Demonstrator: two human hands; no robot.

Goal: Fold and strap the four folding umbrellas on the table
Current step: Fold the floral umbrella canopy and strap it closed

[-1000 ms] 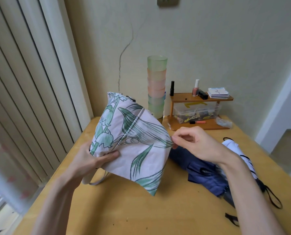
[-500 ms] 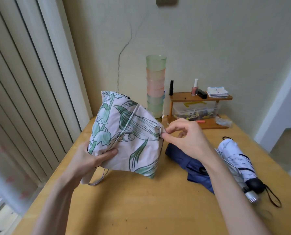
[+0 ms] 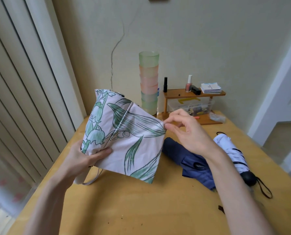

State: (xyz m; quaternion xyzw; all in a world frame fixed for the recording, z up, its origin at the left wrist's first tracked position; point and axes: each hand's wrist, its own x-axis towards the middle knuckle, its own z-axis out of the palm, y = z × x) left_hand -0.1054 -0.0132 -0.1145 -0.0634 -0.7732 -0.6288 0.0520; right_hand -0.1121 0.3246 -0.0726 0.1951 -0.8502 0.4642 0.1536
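Gripping the floral umbrella [image 3: 132, 136] at its gathered lower end, your left hand [image 3: 83, 158] wraps thumb and fingers round the bunched cloth, holding it above the wooden tabletop [image 3: 141, 209]. Your right hand [image 3: 187, 131] pinches the right corner of that umbrella's canopy between thumb and forefinger, its other fingers loosely curled. The fabric is thin and pale pink, printed with green leaves and bell flowers, spread in a creased fan. Just right of the floral umbrella lies a navy umbrella [image 3: 183, 155], soft and crumpled. Farther right of it lies a white umbrella [image 3: 229, 150], rolled into a cylinder with dark bands. Behind the floral umbrella stands a column of frosted plastic cups [image 3: 149, 82].
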